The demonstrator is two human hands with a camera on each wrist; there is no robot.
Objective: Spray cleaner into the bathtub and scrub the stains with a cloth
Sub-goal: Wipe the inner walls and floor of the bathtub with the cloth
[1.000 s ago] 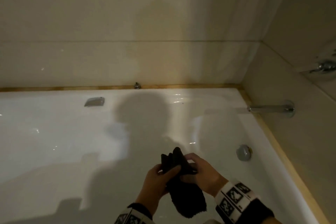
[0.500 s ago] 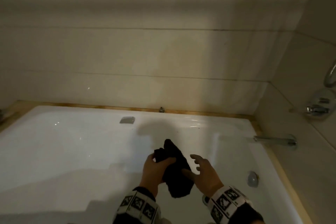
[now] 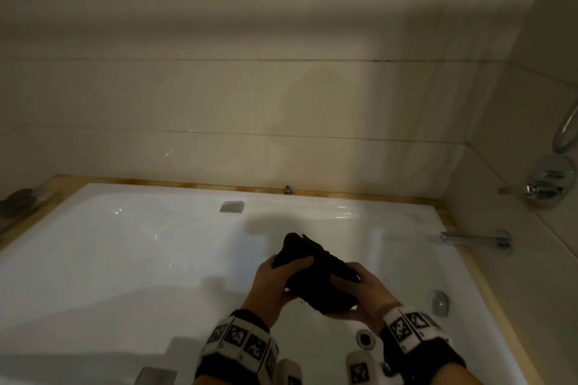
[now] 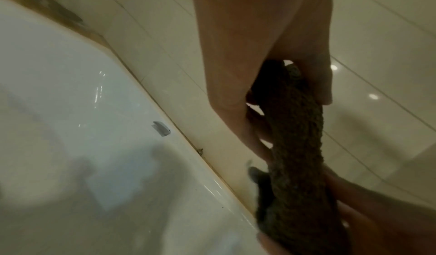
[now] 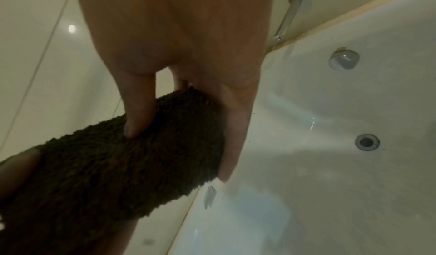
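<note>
Hands: your left hand (image 3: 279, 283) and right hand (image 3: 359, 294) both grip the dark cloth (image 3: 316, 275).
Progress: scrubbing not begun; bathtub (image 3: 125, 259) below untouched; no sprayer visible.

No readable text, brand names, numbers or signs appear in any of the three views. The only printed markings are the black-and-white square coded patterns on the wristbands (image 3: 240, 341) worn on both arms, seen from the head camera; they carry no letters or digits.
</note>
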